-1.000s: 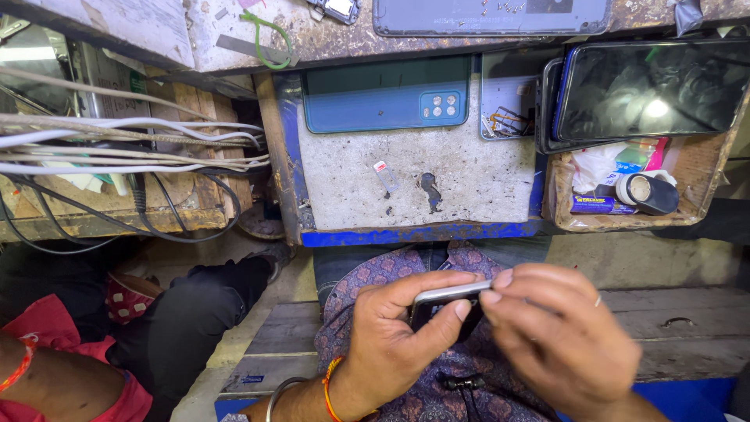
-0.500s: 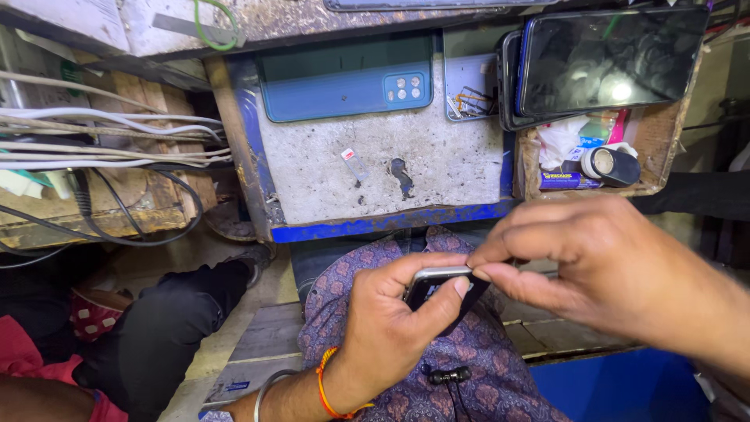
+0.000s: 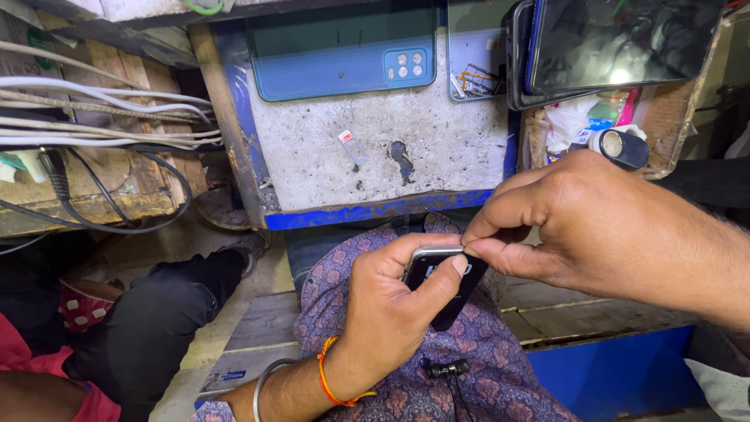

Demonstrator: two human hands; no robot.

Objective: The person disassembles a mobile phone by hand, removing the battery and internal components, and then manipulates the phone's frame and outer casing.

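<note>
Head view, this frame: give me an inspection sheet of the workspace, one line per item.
Surface: worn grey bench top with a blue front edge, stained and chipped.
Job's things: small dark phone held over the lap.
Clutter: blue phone back cover, small card tray, dark phone resting across a wooden tray of oddments.
Grippers: left hand grips the small dark phone; right hand pinches at its top edge with thumb and forefinger.
Cables: white and black cables bundled at left.
Surroundings: another person's dark-trousered leg at lower left.
</note>
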